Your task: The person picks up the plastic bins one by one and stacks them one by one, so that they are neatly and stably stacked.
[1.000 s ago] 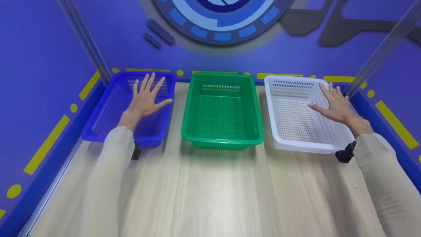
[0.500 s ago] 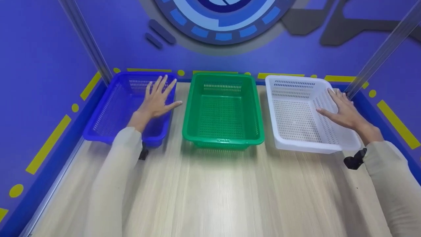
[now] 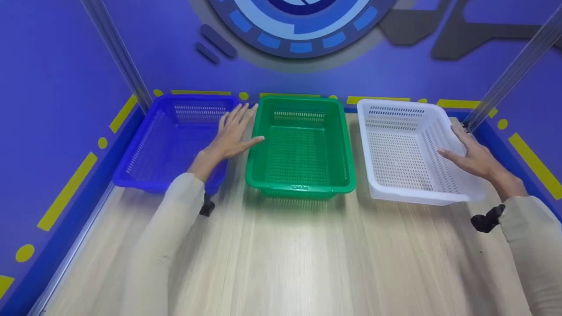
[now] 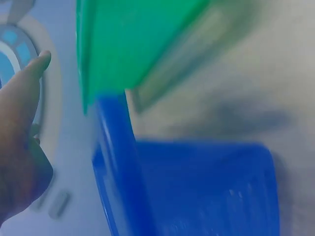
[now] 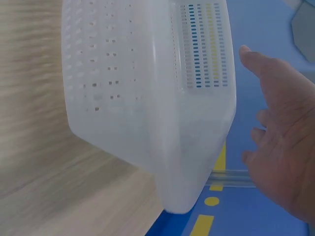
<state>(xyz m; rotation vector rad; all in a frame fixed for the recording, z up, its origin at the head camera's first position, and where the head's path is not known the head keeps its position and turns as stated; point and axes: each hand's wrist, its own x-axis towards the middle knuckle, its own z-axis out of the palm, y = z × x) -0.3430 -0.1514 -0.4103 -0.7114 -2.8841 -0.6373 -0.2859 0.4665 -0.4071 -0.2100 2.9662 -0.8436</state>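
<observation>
A blue basket (image 3: 175,173), a green basket (image 3: 298,188) and a white basket (image 3: 417,195) stand in a row on the wooden table, with nothing visible inside. My left hand (image 3: 230,138) hovers over the gap between the blue and green baskets, fingers straight and thumb reaching over the green rim. The left wrist view shows that hand (image 4: 22,147) apart from the blue basket (image 4: 211,187). Over the right side of the white basket is my right hand (image 3: 476,160), fingers extended. In the right wrist view, a gap separates it from the white basket's rim (image 5: 160,98).
Blue panels (image 3: 52,87) with yellow marks enclose the table at the back and sides. Metal posts (image 3: 116,48) rise at both back corners. Bare wooden tabletop (image 3: 290,254) lies in front of the baskets. A black wrist camera (image 3: 487,219) sits at the right sleeve.
My left hand has moved right, from over the blue basket to the gap beside the green one. My right hand has moved right and slightly nearer. The baskets keep their places.
</observation>
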